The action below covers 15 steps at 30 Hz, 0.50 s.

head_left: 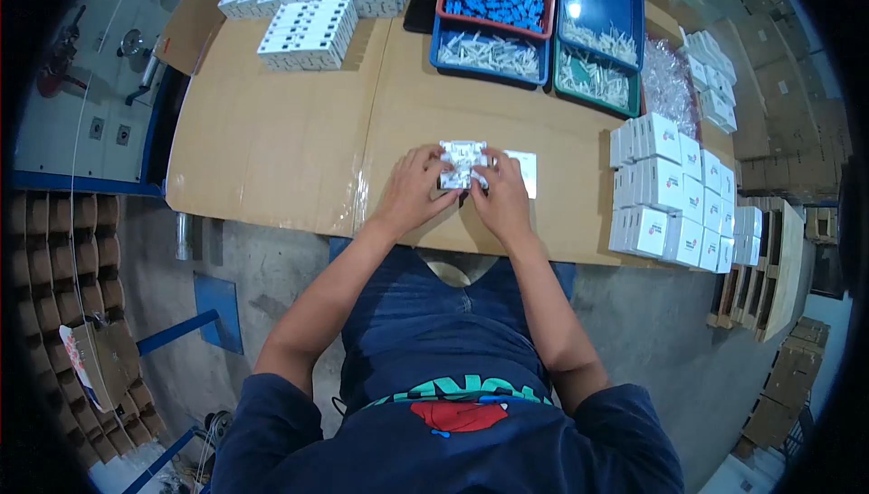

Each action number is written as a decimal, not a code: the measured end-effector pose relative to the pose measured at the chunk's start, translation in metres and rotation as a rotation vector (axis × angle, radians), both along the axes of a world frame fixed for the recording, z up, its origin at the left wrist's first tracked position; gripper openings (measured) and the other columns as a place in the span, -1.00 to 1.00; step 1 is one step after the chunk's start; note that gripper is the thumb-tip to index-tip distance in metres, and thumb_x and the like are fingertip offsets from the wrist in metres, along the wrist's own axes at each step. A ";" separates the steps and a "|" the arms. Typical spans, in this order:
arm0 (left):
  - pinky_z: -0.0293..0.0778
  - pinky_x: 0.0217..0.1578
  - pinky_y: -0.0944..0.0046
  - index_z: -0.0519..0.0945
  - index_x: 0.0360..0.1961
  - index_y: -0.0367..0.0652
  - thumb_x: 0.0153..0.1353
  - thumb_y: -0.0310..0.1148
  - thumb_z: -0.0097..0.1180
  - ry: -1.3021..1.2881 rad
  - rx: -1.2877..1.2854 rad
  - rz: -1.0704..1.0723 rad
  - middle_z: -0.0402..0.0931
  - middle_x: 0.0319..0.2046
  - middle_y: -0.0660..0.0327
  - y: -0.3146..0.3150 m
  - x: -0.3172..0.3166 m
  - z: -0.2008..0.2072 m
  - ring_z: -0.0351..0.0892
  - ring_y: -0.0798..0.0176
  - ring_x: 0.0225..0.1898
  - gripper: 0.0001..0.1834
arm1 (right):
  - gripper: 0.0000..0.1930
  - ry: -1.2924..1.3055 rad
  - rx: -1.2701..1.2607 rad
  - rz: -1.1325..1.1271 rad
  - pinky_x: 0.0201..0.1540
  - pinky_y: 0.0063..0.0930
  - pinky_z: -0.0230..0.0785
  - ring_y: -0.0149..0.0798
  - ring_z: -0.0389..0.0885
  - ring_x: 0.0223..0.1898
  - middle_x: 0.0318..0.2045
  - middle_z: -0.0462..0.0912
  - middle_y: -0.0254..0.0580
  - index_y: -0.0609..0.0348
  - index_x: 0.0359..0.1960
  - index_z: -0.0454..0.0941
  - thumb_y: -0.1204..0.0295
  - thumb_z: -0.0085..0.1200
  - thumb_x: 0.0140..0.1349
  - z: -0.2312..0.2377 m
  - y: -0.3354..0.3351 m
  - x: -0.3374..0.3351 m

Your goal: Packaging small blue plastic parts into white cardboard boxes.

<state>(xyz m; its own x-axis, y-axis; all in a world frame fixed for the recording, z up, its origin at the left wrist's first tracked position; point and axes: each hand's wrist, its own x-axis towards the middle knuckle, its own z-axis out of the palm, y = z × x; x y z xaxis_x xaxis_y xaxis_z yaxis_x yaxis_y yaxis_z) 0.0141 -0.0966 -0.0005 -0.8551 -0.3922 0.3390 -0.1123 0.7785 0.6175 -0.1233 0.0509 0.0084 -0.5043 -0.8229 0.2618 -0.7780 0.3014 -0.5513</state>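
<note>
At the near part of the cardboard-covered table, a white block-shaped plastic unit [463,155] lies between my two hands. My left hand [415,191] grips its left side, fingers bent over the edge and thumb near its lower end. On the opposite side my right hand [503,197] holds it with curled fingers. Fine details of the unit are partly covered by my fingertips. A flat white piece [527,168], like a card or small box, rests just beyond my right hand and is partly hidden by it.
Stacks of similar white units [308,34] stand at the far left. A red tray [445,7] of blue pieces sits above a blue tray [438,57]; a green tray [625,112] holds pale slim pieces. White boxes [668,184] are piled at right, near clear plastic bags [668,77].
</note>
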 end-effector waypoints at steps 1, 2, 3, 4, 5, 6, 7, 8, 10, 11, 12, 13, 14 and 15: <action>0.33 0.16 0.04 0.56 0.05 -0.14 0.03 -0.13 0.44 0.002 0.016 0.031 0.43 0.12 0.07 0.001 -0.001 0.004 0.44 0.00 0.16 -0.42 | -0.76 -0.023 -0.017 -0.008 0.05 -0.17 0.43 -0.06 0.52 0.02 0.06 0.59 -0.14 0.23 -0.17 0.71 0.49 0.26 0.10 0.002 0.000 0.000; 0.33 0.16 0.04 0.56 0.05 -0.14 0.03 -0.13 0.44 -0.001 0.021 0.030 0.43 0.12 0.07 0.000 -0.004 0.007 0.44 0.00 0.16 -0.42 | -0.76 -0.040 -0.041 -0.015 0.06 -0.17 0.45 -0.04 0.52 0.02 0.08 0.58 -0.12 0.25 -0.17 0.70 0.50 0.26 0.09 0.004 -0.001 -0.003; 0.28 0.20 0.02 0.49 0.14 -0.17 -0.01 -0.08 0.46 0.000 -0.011 0.055 0.41 0.16 0.05 0.001 -0.008 0.010 0.40 -0.02 0.20 -0.28 | -0.76 -0.055 -0.055 -0.014 0.03 -0.18 0.46 -0.03 0.53 0.02 0.09 0.57 -0.11 0.27 -0.17 0.69 0.50 0.26 0.10 0.007 -0.001 -0.004; 0.23 0.25 -0.01 0.42 0.23 -0.20 -0.05 -0.03 0.48 0.001 -0.044 0.080 0.39 0.20 0.03 0.001 -0.011 0.012 0.37 -0.03 0.25 -0.14 | -0.76 -0.056 -0.052 -0.015 0.03 -0.18 0.46 -0.03 0.53 0.02 0.09 0.57 -0.11 0.27 -0.17 0.69 0.50 0.26 0.10 0.005 -0.001 -0.005; 0.23 0.25 -0.01 0.42 0.23 -0.20 -0.05 -0.03 0.48 0.004 -0.047 0.082 0.39 0.20 0.03 0.000 -0.012 0.010 0.37 -0.03 0.25 -0.14 | -0.76 -0.077 -0.077 -0.009 0.04 -0.18 0.45 -0.03 0.53 0.01 0.09 0.57 -0.12 0.25 -0.17 0.69 0.51 0.26 0.09 0.004 -0.003 -0.008; 0.20 0.29 -0.04 0.37 0.28 -0.21 -0.06 0.02 0.48 -0.057 -0.035 0.083 0.37 0.23 0.00 -0.001 -0.012 0.008 0.33 -0.07 0.29 -0.06 | -0.76 -0.097 -0.104 -0.001 0.04 -0.18 0.44 -0.03 0.54 0.00 0.08 0.57 -0.12 0.24 -0.17 0.68 0.51 0.26 0.09 0.003 -0.005 -0.010; 0.16 0.33 -0.07 0.32 0.33 -0.22 -0.08 0.07 0.49 -0.116 -0.024 0.085 0.35 0.27 -0.03 0.000 -0.011 0.006 0.30 -0.11 0.33 0.02 | -0.76 -0.091 -0.111 0.002 0.04 -0.18 0.44 -0.03 0.54 0.00 0.08 0.57 -0.12 0.24 -0.17 0.68 0.51 0.26 0.09 0.004 -0.004 -0.010; 0.16 0.33 -0.07 0.32 0.33 -0.22 -0.08 0.07 0.49 -0.103 -0.032 0.084 0.35 0.27 -0.03 0.001 -0.014 0.003 0.30 -0.11 0.33 0.02 | -0.76 -0.079 -0.104 -0.017 0.05 -0.18 0.42 -0.02 0.54 0.01 0.08 0.58 -0.12 0.21 -0.16 0.68 0.50 0.26 0.10 0.005 -0.001 -0.010; 0.07 0.40 -0.13 0.31 0.34 -0.23 -0.08 0.11 0.49 -0.059 -0.036 0.173 0.32 0.31 -0.07 0.005 -0.012 -0.001 0.22 -0.13 0.41 0.04 | -0.76 -0.057 -0.118 -0.023 0.05 -0.18 0.41 -0.02 0.55 0.02 0.08 0.58 -0.12 0.19 -0.15 0.68 0.49 0.26 0.10 0.004 -0.002 -0.011; -0.09 0.45 -0.23 0.31 0.34 -0.24 -0.11 0.19 0.47 -0.098 -0.037 0.213 0.24 0.37 -0.09 0.008 -0.013 -0.004 0.09 -0.13 0.48 0.10 | -0.76 -0.067 -0.134 -0.045 0.06 -0.18 0.40 -0.03 0.55 0.04 0.07 0.58 -0.12 0.17 -0.15 0.68 0.48 0.26 0.12 0.001 0.001 -0.015; -0.09 0.45 -0.23 0.31 0.34 -0.24 -0.11 0.19 0.47 -0.087 -0.046 0.216 0.24 0.37 -0.09 0.008 -0.012 -0.003 0.09 -0.13 0.48 0.10 | -0.77 -0.083 -0.151 -0.061 0.07 -0.18 0.38 -0.03 0.55 0.06 0.07 0.58 -0.13 0.15 -0.14 0.68 0.47 0.25 0.13 0.004 0.000 -0.018; -0.16 0.47 -0.26 0.31 0.35 -0.24 -0.12 0.25 0.45 -0.178 -0.069 0.209 0.20 0.38 -0.07 0.008 -0.012 -0.003 0.04 -0.12 0.50 0.13 | -0.78 -0.067 -0.171 -0.072 0.09 -0.18 0.37 -0.03 0.56 0.07 0.03 0.60 -0.13 0.15 -0.15 0.68 0.45 0.24 0.16 0.008 -0.003 -0.023; -0.23 0.48 -0.29 0.31 0.35 -0.24 -0.13 0.31 0.42 -0.273 -0.084 0.196 0.17 0.39 -0.06 0.009 -0.012 0.000 0.00 -0.10 0.51 0.15 | -0.78 -0.061 -0.174 -0.073 0.09 -0.18 0.37 -0.03 0.56 0.07 0.03 0.60 -0.13 0.15 -0.15 0.68 0.45 0.24 0.16 0.011 -0.006 -0.030; -0.28 0.48 -0.32 0.31 0.35 -0.21 -0.12 0.35 0.39 -0.292 -0.081 0.196 0.15 0.40 -0.04 0.009 -0.012 0.002 -0.07 -0.09 0.53 0.15 | -0.79 -0.099 -0.194 -0.102 0.08 -0.17 0.39 -0.01 0.58 0.04 -0.01 0.62 -0.11 0.16 -0.15 0.68 0.46 0.23 0.17 0.013 -0.013 -0.040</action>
<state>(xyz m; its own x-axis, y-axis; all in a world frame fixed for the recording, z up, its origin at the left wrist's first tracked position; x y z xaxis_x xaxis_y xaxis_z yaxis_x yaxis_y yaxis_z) 0.0022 -0.0879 0.0017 -0.8316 -0.5402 0.1286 -0.4269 0.7700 0.4742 -0.1634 0.0377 0.0214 -0.6130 -0.7055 0.3556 -0.6884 0.2562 -0.6785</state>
